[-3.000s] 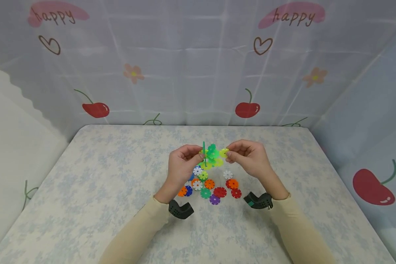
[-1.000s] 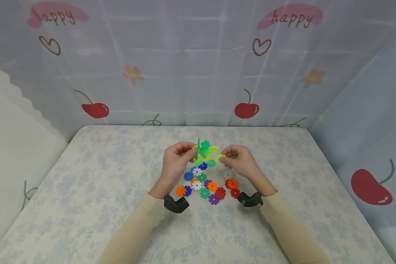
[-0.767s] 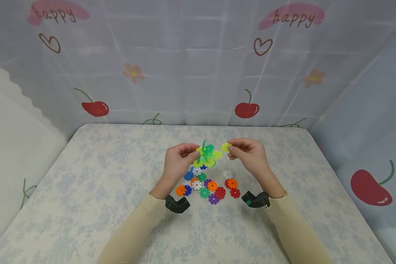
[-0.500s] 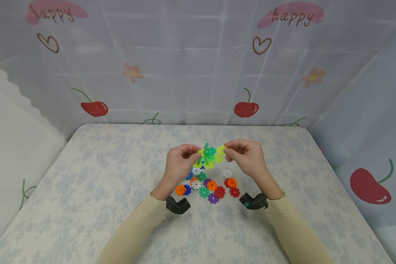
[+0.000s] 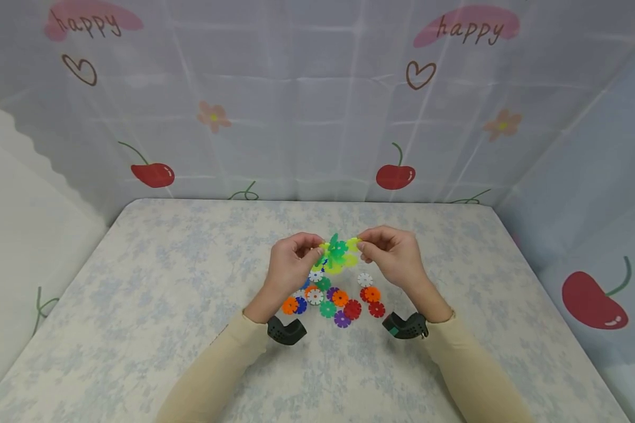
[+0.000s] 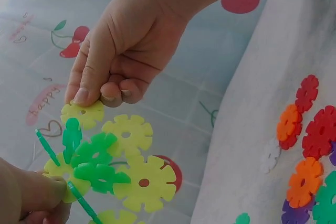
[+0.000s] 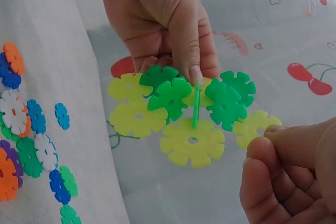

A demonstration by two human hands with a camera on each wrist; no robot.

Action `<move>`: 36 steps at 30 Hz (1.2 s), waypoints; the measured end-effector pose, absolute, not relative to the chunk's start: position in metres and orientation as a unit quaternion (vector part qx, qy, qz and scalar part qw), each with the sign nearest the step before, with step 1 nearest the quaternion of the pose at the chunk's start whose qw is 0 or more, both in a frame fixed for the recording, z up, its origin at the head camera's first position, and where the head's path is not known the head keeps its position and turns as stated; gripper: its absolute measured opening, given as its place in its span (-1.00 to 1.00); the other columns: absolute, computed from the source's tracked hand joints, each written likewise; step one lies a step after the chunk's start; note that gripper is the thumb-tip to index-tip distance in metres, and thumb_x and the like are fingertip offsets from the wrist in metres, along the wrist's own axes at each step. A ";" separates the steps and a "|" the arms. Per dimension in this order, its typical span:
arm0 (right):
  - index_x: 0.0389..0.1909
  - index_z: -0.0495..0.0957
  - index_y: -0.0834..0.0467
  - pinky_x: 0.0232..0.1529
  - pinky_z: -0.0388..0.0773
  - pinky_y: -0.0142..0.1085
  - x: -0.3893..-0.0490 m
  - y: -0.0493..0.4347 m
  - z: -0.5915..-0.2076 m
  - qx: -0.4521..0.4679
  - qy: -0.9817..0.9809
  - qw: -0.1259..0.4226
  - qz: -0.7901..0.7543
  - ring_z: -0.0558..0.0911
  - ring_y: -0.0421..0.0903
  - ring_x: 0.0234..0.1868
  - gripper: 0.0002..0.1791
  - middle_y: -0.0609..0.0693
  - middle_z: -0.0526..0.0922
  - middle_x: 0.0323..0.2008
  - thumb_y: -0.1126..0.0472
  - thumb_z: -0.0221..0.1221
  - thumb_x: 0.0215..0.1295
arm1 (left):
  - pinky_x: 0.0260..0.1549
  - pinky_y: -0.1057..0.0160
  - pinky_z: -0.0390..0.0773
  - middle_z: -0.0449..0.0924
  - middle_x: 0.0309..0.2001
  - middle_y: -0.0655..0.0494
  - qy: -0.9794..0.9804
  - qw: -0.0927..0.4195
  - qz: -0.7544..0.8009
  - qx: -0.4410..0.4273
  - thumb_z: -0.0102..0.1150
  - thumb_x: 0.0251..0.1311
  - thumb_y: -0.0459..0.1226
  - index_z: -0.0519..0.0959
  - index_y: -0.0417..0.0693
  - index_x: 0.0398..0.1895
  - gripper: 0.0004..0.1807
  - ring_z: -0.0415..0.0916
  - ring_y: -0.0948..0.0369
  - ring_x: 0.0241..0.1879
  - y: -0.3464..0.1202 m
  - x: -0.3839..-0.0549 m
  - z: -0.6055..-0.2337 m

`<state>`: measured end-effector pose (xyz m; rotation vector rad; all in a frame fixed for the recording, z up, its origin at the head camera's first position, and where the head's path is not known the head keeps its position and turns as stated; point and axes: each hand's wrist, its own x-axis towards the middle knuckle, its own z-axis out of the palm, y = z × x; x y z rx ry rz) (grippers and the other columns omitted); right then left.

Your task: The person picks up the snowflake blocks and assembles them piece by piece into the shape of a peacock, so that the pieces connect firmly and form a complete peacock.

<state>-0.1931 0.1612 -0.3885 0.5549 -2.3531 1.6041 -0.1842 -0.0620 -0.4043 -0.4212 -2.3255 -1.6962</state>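
My left hand (image 5: 293, 261) grips the left side of a cluster of green and yellow notched plastic snowflake discs (image 7: 170, 98), raised above the table. Thumb and fingertips pinch a disc in its middle, seen in the right wrist view. At the cluster's right side, my right hand (image 5: 394, 252) pinches a single yellow snowflake disc (image 6: 82, 114) between thumb and forefinger. In the left wrist view this disc stands right at the edges of the neighbouring green and yellow discs. The remaining fingers of the right hand are curled in.
Loose discs lie on the patterned table (image 5: 190, 282) below the hands, among them a purple disc (image 5: 342, 319), a red disc (image 5: 352, 309) and an orange disc (image 5: 290, 305). A printed curtain (image 5: 296, 100) stands behind the table. Each wrist wears a black camera (image 5: 287, 332).
One second ago the right hand held its yellow disc lower and apart from the cluster. It rose, then came left to the cluster's right side. The left hand shifted slightly right, keeping its grip.
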 end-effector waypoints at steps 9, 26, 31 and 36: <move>-0.26 0.69 0.37 -0.42 0.64 -0.48 -0.191 0.156 -0.391 0.202 -0.817 0.132 0.524 0.59 -0.30 -0.55 -0.94 0.23 0.71 -0.48 0.44 0.29 0.29 | -0.61 0.40 0.22 0.39 -0.60 0.00 -0.802 0.118 -0.565 -0.153 0.22 0.32 -0.44 0.70 -0.24 -0.19 -0.90 0.15 0.32 -0.64 -0.064 -0.184 -0.404; -0.29 0.65 0.44 -0.59 0.53 -0.47 -0.189 0.145 -0.398 0.221 -0.768 0.179 0.574 0.48 -0.26 -0.66 -0.96 0.28 0.60 -0.54 0.52 0.25 0.28 | -0.67 0.38 0.12 0.67 -0.29 -0.21 -0.777 0.125 -0.601 -0.139 0.24 0.31 -0.43 0.69 -0.26 -0.22 -0.92 0.00 0.37 -0.73 -0.062 -0.183 -0.405; -0.29 0.65 0.42 -0.62 0.48 -0.45 -0.188 0.145 -0.398 0.220 -0.768 0.177 0.575 0.42 -0.26 -0.69 -0.96 0.25 0.57 -0.56 0.52 0.24 0.29 | -0.72 0.37 0.13 0.67 -0.30 -0.22 -0.773 0.115 -0.608 -0.139 0.23 0.33 -0.42 0.70 -0.27 -0.22 -0.92 0.01 0.36 -0.77 -0.060 -0.182 -0.406; -0.28 0.65 0.41 -0.64 0.46 -0.45 -0.188 0.144 -0.399 0.221 -0.764 0.186 0.576 0.39 -0.27 -0.70 -0.96 0.23 0.59 -0.55 0.52 0.24 0.30 | -0.71 0.37 0.10 0.67 -0.29 -0.22 -0.773 0.123 -0.609 -0.131 0.25 0.31 -0.42 0.70 -0.26 -0.22 -0.92 0.00 0.35 -0.76 -0.060 -0.181 -0.404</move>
